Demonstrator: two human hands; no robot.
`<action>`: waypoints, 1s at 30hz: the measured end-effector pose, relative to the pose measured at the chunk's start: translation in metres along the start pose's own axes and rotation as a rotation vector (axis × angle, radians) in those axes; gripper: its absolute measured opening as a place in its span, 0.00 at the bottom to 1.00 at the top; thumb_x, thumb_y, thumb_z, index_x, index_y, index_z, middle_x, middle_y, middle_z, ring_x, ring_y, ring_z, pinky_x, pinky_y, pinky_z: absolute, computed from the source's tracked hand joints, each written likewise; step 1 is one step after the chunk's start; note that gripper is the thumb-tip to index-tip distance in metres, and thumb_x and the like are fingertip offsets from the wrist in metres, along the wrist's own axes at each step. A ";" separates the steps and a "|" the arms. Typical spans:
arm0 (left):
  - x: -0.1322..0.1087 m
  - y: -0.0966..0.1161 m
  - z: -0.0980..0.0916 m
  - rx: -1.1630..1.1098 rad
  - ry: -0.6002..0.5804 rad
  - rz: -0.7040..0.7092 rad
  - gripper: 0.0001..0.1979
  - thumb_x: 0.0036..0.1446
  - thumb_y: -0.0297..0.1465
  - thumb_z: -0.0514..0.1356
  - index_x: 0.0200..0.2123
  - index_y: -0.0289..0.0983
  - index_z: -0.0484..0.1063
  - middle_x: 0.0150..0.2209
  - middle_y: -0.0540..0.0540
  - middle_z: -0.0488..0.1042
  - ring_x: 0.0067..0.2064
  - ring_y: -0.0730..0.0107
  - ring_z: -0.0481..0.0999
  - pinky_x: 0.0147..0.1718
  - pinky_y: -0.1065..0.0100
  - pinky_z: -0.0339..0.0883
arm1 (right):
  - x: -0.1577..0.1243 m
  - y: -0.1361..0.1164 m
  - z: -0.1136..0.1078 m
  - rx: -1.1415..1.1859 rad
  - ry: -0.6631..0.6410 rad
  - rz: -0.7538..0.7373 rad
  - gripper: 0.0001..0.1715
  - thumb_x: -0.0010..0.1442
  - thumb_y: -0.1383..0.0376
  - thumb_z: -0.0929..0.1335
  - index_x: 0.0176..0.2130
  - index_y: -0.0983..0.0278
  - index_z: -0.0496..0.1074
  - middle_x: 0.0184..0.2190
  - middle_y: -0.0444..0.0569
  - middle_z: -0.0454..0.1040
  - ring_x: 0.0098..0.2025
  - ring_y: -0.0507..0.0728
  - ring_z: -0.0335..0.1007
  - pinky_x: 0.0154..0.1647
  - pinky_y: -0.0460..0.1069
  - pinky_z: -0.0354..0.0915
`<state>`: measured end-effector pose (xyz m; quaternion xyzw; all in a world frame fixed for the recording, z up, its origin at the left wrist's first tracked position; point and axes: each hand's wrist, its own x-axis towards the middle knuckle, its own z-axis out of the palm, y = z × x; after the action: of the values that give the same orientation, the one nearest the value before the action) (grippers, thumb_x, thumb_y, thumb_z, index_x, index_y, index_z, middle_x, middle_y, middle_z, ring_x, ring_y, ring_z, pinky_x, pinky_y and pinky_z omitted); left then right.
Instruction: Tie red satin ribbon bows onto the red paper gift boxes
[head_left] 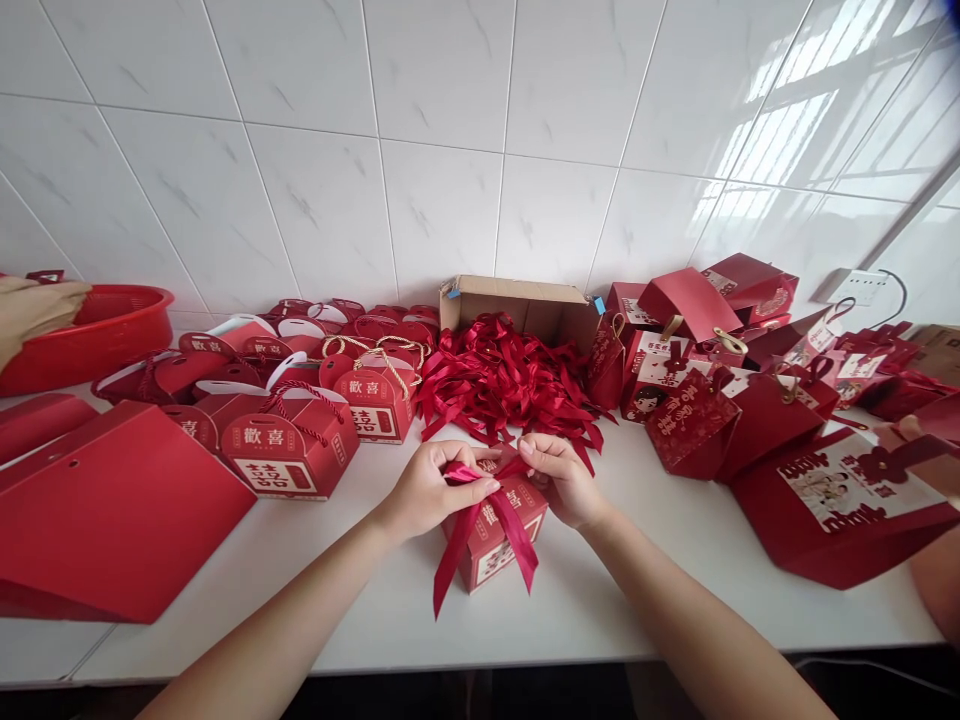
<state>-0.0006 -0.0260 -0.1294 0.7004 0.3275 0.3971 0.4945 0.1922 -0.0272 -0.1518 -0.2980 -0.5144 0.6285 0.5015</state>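
Note:
A small red gift box (504, 545) with gold and white print stands upright near the table's front edge. Across its top lies a red satin ribbon (517, 535), with two tails hanging down the near side. My left hand (435, 490) pinches a loop of the ribbon between thumb and fingers at the box's left. On the right, my right hand (559, 475) is closed on another part of the same ribbon. The knot area between the hands is partly hidden by my fingers.
A cardboard box (517, 292) spills a heap of red ribbons (510, 375) behind the hands. Several red gift boxes (292, 450) stand left, others (690, 420) right. A red plastic basket (97, 335) is far left. Part of another person's arm (937, 570) shows at the right edge.

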 end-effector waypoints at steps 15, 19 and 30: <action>0.003 0.000 -0.005 -0.072 -0.024 0.057 0.16 0.57 0.44 0.58 0.29 0.36 0.72 0.43 0.43 0.76 0.52 0.58 0.72 0.54 0.62 0.62 | -0.003 -0.011 -0.004 -0.298 -0.006 -0.105 0.30 0.55 0.47 0.68 0.19 0.64 0.54 0.19 0.38 0.48 0.21 0.47 0.41 0.22 0.46 0.43; 0.003 -0.001 -0.005 -0.170 0.004 0.044 0.21 0.60 0.46 0.53 0.25 0.36 0.69 0.41 0.45 0.76 0.45 0.62 0.74 0.52 0.63 0.61 | -0.001 -0.010 -0.005 -0.372 0.037 -0.150 0.32 0.59 0.45 0.64 0.18 0.64 0.53 0.17 0.39 0.48 0.20 0.47 0.42 0.22 0.46 0.43; 0.002 0.003 -0.013 -0.364 -0.054 -0.115 0.11 0.50 0.31 0.52 0.19 0.36 0.67 0.49 0.44 0.74 0.49 0.55 0.71 0.45 0.62 0.63 | -0.010 -0.045 0.013 -0.997 -0.060 -0.489 0.05 0.57 0.61 0.71 0.33 0.59 0.77 0.52 0.52 0.65 0.57 0.63 0.56 0.58 0.59 0.55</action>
<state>-0.0112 -0.0196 -0.1231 0.5899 0.2763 0.4021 0.6434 0.1981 -0.0427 -0.1069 -0.3531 -0.8178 0.1827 0.4161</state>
